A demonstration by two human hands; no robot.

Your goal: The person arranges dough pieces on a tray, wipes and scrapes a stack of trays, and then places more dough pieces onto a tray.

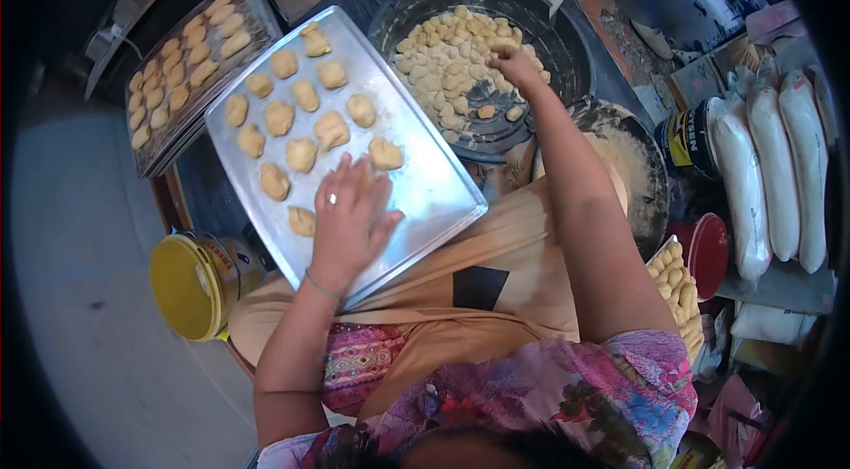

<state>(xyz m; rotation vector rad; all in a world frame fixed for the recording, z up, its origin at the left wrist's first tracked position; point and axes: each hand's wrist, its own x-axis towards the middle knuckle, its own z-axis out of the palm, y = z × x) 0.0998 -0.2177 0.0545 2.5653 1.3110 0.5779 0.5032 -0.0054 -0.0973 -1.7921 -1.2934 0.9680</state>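
Note:
A silver metal tray [434,194] lies tilted across the lap, with several pale dough pieces [332,130] in rough rows on it. Over its lower part is my left hand [350,208], fingers spread and palm down, a ring on one finger; what lies beneath the palm is hidden. My right hand [516,66] hovers at the right part of a wide black basin [571,44], just above many small floured dough pieces [452,48]. Its fingers are bent together, and whatever they hold is too small to make out.
A second tray of shaped dough [190,62] rests at the upper left. A floured dark bowl [651,168] stands right of the basin, near wrapped white packages [742,186]. A yellow-lidded bucket [184,287] is at left, and more dough pieces [677,287] are at right.

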